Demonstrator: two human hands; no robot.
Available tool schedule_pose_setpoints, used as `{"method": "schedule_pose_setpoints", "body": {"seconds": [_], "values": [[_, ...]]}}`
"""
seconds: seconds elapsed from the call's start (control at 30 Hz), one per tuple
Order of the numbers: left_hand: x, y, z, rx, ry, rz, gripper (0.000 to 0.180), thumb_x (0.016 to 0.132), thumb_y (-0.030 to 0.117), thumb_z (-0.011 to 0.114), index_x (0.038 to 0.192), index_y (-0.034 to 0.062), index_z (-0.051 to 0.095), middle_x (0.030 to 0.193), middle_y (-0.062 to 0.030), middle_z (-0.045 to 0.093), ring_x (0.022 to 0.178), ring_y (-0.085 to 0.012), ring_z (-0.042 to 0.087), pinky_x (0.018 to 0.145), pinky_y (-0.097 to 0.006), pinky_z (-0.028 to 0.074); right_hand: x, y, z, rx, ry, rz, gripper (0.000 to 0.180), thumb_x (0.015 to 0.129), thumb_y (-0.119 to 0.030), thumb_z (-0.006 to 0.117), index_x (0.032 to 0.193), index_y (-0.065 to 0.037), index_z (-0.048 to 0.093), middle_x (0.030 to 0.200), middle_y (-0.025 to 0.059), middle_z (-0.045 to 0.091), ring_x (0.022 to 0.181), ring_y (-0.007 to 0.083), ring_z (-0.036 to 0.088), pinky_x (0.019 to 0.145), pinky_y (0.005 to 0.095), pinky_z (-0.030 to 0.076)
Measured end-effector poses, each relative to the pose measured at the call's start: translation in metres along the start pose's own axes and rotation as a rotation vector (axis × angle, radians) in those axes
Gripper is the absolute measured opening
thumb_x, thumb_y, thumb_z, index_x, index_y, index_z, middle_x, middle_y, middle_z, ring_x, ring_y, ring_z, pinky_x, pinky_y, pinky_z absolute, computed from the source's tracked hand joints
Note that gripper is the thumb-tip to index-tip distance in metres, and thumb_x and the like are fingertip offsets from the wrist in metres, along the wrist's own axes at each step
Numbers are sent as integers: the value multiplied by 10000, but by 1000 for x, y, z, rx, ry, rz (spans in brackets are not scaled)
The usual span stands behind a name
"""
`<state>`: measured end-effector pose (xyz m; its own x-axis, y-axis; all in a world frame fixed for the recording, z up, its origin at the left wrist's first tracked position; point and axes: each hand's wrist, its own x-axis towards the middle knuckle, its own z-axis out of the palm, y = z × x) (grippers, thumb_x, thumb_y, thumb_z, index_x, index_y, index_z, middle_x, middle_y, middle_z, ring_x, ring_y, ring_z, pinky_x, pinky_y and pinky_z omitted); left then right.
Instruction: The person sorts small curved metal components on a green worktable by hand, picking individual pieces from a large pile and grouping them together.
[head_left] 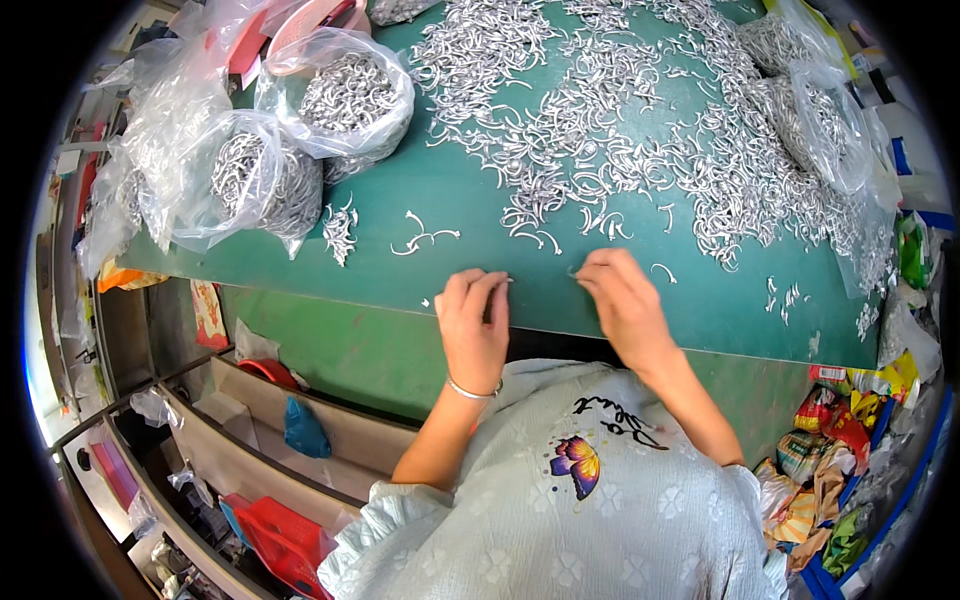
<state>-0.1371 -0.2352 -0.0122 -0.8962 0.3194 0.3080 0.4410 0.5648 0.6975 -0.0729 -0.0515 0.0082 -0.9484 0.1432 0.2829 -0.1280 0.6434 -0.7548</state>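
My left hand (470,325), with a bracelet at its wrist, is over the near edge of the green tabletop (380,285), thumb and forefinger pinched around something too small to make out. A short way to its right, my right hand (625,305) is also pinched, and a tiny bit of something shows at its fingertips. Beyond both hands spreads a wide heap of small curved silvery pieces (545,150). A few loose curved pieces (422,238) lie beyond my left hand, and one single piece (663,272) is beside my right hand.
Clear plastic bags (265,185) full of such pieces stand at the far left, with another bag (825,130) at the right. A small pile (340,232) is near the left bags. Scraps (788,300) lie at the right. Below are a red basket (280,540) and colourful packets (825,450).
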Motion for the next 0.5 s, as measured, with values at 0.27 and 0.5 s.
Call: {"method": "schedule_pose_setpoints", "body": {"seconds": [0.27, 0.5], "values": [[21, -2, -8, 0, 62, -24, 174, 837, -76, 634, 991, 3, 650, 918, -116, 588, 785, -241, 585, 715, -325, 475, 26, -10, 5, 21, -41, -21, 236, 811, -34, 671, 1043, -35, 630, 1174, 108, 561, 1071, 302, 572, 896, 430, 464], [9, 36, 2, -45, -134, 38, 174, 859, -47, 607, 1016, 18, 644, 939, -143, 546, 869, -313, 569, 762, -364, 462, 65, 25, 22, -342, -181, -262, 266, 812, -164, 699, 1071, -117, 656, 1263, 69, 554, 1308, 271, 427, 1105, 526, 291]]}}
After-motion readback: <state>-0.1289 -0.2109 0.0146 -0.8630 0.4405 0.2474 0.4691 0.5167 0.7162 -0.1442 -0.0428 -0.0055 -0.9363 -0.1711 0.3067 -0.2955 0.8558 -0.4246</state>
